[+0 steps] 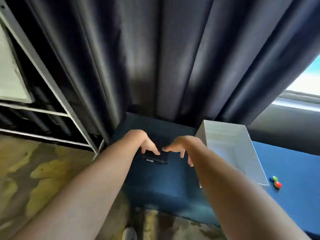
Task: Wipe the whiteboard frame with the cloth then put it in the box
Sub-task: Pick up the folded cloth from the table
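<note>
A dark folded cloth [156,157] lies on the blue table [155,184] near its far left corner. My left hand [146,144] and my right hand [180,147] both rest on the cloth's upper edge, fingertips almost meeting, fingers spread and pressing or pinching it. A white open box [230,149] stands just right of my right hand. The whiteboard [10,75] with its grey metal frame [43,71] stands at the far left, tilted in this view.
Dark curtains [155,58] hang behind the table. Small green, red and blue magnets [276,181] lie on the table right of the box. A worn mottled floor [43,170] and a shoe [129,233] are below. A bright window [306,80] is at right.
</note>
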